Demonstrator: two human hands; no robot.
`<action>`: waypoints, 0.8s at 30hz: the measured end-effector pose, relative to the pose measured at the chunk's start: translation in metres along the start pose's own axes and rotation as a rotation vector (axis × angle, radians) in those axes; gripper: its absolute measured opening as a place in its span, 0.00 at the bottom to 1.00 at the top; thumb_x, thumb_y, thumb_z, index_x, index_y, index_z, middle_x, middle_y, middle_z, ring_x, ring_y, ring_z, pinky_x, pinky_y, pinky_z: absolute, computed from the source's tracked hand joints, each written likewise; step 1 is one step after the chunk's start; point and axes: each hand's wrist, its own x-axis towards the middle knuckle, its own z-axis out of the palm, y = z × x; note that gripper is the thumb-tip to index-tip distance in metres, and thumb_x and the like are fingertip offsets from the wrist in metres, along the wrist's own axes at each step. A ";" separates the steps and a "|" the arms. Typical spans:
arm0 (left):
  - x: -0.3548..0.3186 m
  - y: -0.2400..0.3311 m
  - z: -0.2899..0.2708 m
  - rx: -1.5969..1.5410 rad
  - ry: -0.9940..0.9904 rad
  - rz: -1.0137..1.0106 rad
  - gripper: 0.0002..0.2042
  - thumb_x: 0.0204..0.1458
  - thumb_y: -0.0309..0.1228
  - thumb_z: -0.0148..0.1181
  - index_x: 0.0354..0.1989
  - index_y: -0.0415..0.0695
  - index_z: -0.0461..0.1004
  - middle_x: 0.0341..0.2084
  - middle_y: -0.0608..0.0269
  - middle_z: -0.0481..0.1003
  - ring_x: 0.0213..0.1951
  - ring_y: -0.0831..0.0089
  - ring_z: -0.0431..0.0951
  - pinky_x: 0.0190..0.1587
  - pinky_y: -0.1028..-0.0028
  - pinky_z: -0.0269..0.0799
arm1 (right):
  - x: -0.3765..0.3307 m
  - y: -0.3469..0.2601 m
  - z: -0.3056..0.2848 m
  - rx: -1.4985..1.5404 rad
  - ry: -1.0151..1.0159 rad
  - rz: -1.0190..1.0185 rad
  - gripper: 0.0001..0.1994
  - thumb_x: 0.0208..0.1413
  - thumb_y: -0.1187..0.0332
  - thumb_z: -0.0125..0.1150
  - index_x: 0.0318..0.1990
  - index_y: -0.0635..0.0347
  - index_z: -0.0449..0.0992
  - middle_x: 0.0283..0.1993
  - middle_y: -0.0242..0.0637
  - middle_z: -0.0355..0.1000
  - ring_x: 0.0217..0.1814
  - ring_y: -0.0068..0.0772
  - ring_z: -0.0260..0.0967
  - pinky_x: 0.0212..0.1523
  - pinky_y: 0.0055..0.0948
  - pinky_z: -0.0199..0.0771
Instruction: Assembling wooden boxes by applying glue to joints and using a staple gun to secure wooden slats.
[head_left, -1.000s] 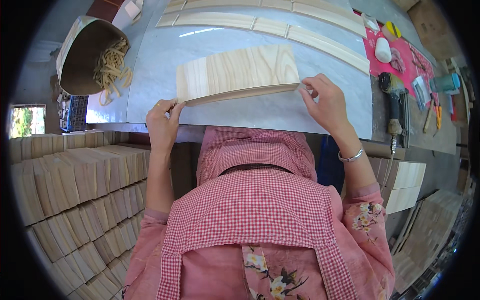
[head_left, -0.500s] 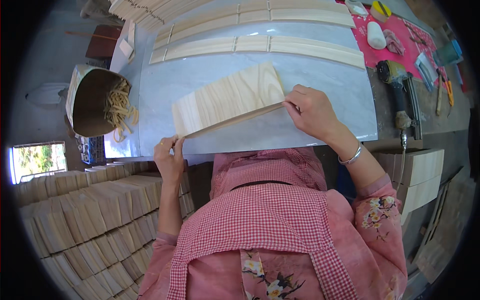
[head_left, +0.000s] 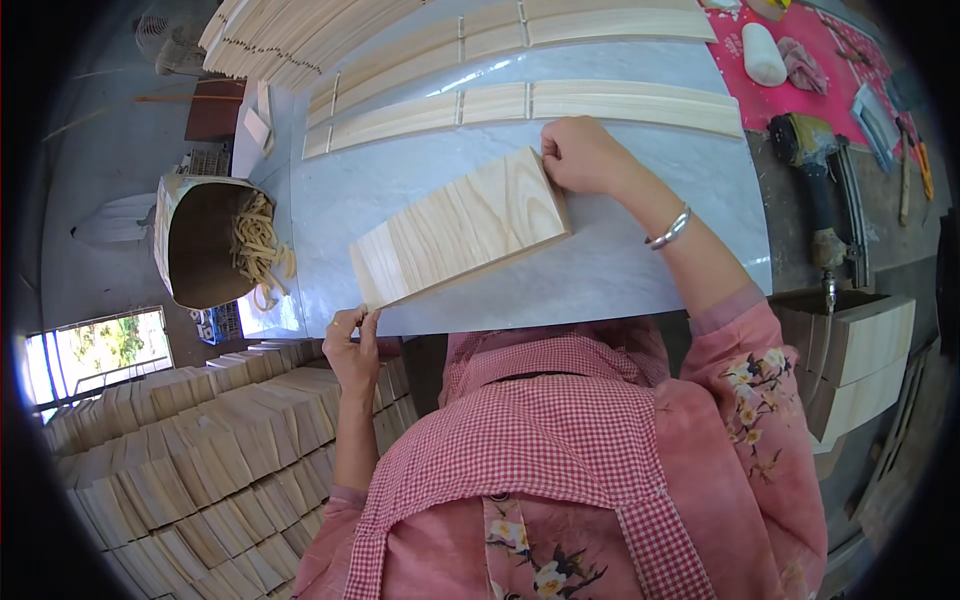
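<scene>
A wooden panel (head_left: 460, 228) lies slantwise on the tabletop (head_left: 640, 270), long strips (head_left: 560, 102) behind it, a scrap bin (head_left: 205, 240) off its left edge, a nail gun (head_left: 822, 180) to its right.

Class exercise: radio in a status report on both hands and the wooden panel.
Left hand grips wooden panel at near-left corner. Right hand grips its far-right corner. Panel tilted over grey table. Nothing in the way.
</scene>
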 end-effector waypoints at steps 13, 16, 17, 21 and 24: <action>0.068 0.118 0.018 0.013 -0.294 0.459 0.22 0.42 0.45 0.75 0.39 0.46 0.74 0.67 0.50 0.64 0.66 0.50 0.62 0.68 0.49 0.53 | -0.056 -0.065 0.008 0.269 0.548 0.124 0.07 0.55 0.68 0.63 0.33 0.63 0.80 0.33 0.37 0.73 0.29 0.39 0.71 0.33 0.34 0.73; 0.090 0.149 0.059 0.029 -0.326 0.597 0.24 0.37 0.44 0.78 0.35 0.45 0.72 0.67 0.49 0.63 0.69 0.47 0.59 0.71 0.50 0.52 | -0.054 -0.073 0.023 0.161 0.617 0.131 0.07 0.56 0.68 0.64 0.33 0.62 0.80 0.34 0.35 0.71 0.30 0.38 0.70 0.33 0.33 0.73; 0.095 0.152 0.066 0.039 -0.348 0.619 0.24 0.37 0.45 0.78 0.34 0.45 0.71 0.67 0.49 0.63 0.69 0.46 0.59 0.71 0.49 0.52 | -0.053 -0.073 0.025 0.150 0.628 0.127 0.06 0.56 0.68 0.64 0.33 0.62 0.80 0.34 0.36 0.70 0.30 0.38 0.70 0.33 0.33 0.72; 0.108 0.146 0.089 -0.017 -0.383 0.645 0.23 0.36 0.42 0.79 0.30 0.45 0.70 0.65 0.47 0.64 0.67 0.46 0.61 0.69 0.49 0.54 | -0.051 -0.073 0.034 0.109 0.663 0.131 0.05 0.55 0.69 0.65 0.32 0.61 0.79 0.34 0.36 0.70 0.31 0.37 0.70 0.33 0.33 0.72; 0.110 0.143 0.096 -0.181 -0.400 0.596 0.21 0.36 0.41 0.77 0.29 0.45 0.71 0.63 0.45 0.66 0.63 0.46 0.63 0.67 0.50 0.56 | -0.049 -0.077 0.038 0.202 0.702 0.175 0.04 0.54 0.71 0.66 0.32 0.61 0.78 0.34 0.37 0.69 0.32 0.37 0.70 0.34 0.33 0.72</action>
